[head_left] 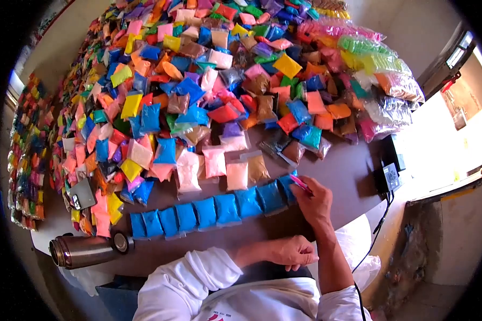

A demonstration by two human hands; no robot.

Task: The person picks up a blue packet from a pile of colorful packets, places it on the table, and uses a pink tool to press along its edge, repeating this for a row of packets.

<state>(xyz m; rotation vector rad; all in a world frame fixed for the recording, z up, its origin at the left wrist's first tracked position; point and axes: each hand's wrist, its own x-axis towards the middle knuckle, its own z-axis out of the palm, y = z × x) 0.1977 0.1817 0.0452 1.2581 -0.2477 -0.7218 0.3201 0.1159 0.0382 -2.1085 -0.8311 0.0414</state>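
Note:
A row of several blue packets point(227, 208) lies side by side across the front of the brown table point(353, 179). At the row's right end, my right hand point(315, 202) is closed around a slim pink tool point(301, 184), its tip over the last blue packet point(287, 185). My left hand point(293, 252) is curled into a loose fist in front of my body, below the right end of the row. Nothing sticks out of the left fist; its palm is hidden.
A large heap of coloured packets point(198, 112) covers the far table. Clear bags of packets point(369, 59) are stacked at the right. A steel flask point(85, 250) lies at the left front, near a grey phone-like object point(83, 193). A black box point(388, 174) with a cable stands right.

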